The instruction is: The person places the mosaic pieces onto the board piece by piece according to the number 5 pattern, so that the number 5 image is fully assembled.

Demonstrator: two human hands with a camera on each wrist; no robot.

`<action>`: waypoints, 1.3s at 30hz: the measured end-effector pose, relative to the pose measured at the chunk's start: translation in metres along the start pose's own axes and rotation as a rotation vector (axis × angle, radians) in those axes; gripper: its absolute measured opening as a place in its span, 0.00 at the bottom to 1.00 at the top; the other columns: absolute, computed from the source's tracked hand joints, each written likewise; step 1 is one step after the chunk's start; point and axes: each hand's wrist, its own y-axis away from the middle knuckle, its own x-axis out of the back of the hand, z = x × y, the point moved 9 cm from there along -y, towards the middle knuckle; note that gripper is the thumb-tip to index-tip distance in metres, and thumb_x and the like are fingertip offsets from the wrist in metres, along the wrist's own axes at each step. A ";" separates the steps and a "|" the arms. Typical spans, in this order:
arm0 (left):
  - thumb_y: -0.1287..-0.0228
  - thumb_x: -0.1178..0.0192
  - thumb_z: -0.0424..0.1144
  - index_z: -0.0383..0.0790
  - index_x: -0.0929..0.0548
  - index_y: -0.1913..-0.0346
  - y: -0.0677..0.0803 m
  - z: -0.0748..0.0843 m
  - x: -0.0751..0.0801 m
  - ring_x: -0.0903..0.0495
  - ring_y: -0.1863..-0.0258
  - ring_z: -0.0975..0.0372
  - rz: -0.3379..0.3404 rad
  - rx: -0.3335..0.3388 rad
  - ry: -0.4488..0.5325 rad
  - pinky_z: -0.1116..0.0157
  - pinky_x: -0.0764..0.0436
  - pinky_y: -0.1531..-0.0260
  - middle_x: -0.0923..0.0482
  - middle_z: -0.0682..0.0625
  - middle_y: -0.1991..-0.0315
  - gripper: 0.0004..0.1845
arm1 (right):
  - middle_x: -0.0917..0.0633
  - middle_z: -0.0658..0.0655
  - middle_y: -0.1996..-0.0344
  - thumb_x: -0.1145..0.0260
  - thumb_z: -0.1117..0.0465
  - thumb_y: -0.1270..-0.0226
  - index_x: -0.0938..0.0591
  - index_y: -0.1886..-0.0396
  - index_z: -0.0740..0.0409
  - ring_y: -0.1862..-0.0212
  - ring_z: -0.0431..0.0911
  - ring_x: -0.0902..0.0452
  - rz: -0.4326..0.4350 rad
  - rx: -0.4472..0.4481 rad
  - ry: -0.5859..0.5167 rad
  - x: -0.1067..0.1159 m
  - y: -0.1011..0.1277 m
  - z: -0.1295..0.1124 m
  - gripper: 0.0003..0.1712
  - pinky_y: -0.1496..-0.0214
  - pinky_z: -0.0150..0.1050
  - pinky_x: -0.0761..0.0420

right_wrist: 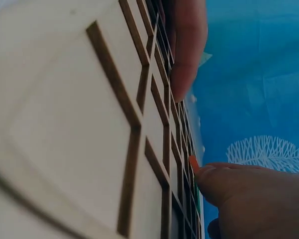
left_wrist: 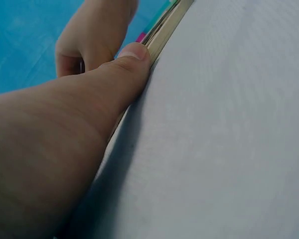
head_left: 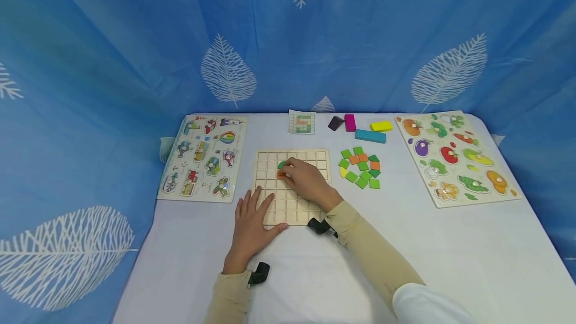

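A square wooden grid board (head_left: pixel 293 206) lies on the white table. Over its upper middle, my right hand (head_left: pixel 308 181) pinches a small orange tile (head_left: pixel 281 174) between thumb and fingertips. That orange tile (right_wrist: pixel 194 164) also shows at the thumb tip in the right wrist view, close over the grid. A green piece (head_left: pixel 282 165) sits in the grid just beyond it, partly covered by the fingers. My left hand (head_left: pixel 253 229) rests with spread, straight fingers on the board's lower left corner. Its thumb (left_wrist: pixel 134 55) touches the board's near edge.
Right of the board lie several loose green, orange and yellow tiles (head_left: pixel 361 168). A small pattern card (head_left: pixel 302 122) and coloured blocks (head_left: pixel 370 136) are at the back. A vehicle puzzle (head_left: pixel 207 159) stands left, a vegetable puzzle (head_left: pixel 459 161) right. A blue curtain (head_left: pixel 337 39) hangs behind.
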 end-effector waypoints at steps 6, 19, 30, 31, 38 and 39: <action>0.45 0.33 0.70 0.50 0.31 0.24 0.000 0.000 0.002 0.54 0.18 0.41 0.008 -0.005 -0.021 0.38 0.54 0.22 0.49 0.42 0.18 0.49 | 0.14 0.49 0.49 0.34 0.54 0.25 0.11 0.51 0.47 0.47 0.46 0.15 -0.017 -0.002 0.030 -0.004 -0.003 0.000 0.10 0.47 0.42 0.14; 0.45 0.33 0.69 0.50 0.31 0.24 0.001 0.003 -0.004 0.56 0.18 0.42 -0.008 0.008 -0.004 0.38 0.55 0.22 0.50 0.42 0.17 0.49 | 0.12 0.48 0.47 0.35 0.53 0.24 0.10 0.49 0.47 0.44 0.46 0.16 -0.045 -0.042 0.064 0.005 0.019 0.009 0.12 0.43 0.43 0.15; 0.46 0.33 0.70 0.50 0.31 0.24 0.000 0.004 -0.006 0.56 0.18 0.41 -0.013 0.010 -0.006 0.38 0.55 0.22 0.51 0.42 0.17 0.49 | 0.17 0.61 0.42 0.36 0.55 0.25 0.14 0.44 0.59 0.40 0.60 0.23 0.196 -0.461 -0.039 0.069 0.131 0.129 0.17 0.38 0.57 0.23; 0.46 0.32 0.70 0.50 0.30 0.24 -0.001 0.003 -0.005 0.55 0.18 0.41 -0.005 0.010 -0.009 0.38 0.55 0.22 0.50 0.42 0.17 0.49 | 0.17 0.63 0.42 0.36 0.56 0.25 0.14 0.44 0.60 0.41 0.61 0.25 0.225 -0.491 -0.025 0.074 0.141 0.140 0.18 0.39 0.58 0.24; 0.46 0.32 0.70 0.50 0.30 0.24 0.000 -0.003 -0.004 0.55 0.18 0.42 -0.001 0.020 -0.023 0.38 0.54 0.22 0.50 0.43 0.17 0.49 | 0.21 0.67 0.40 0.40 0.54 0.22 0.15 0.43 0.63 0.44 0.67 0.32 0.287 -0.602 0.051 0.087 0.177 0.177 0.20 0.43 0.64 0.32; 0.46 0.33 0.70 0.50 0.31 0.24 0.000 -0.002 -0.005 0.55 0.18 0.42 -0.007 0.019 -0.017 0.38 0.55 0.22 0.50 0.43 0.17 0.49 | 0.21 0.68 0.40 0.41 0.55 0.22 0.15 0.44 0.65 0.44 0.68 0.31 0.307 -0.619 0.054 0.090 0.181 0.180 0.20 0.42 0.64 0.32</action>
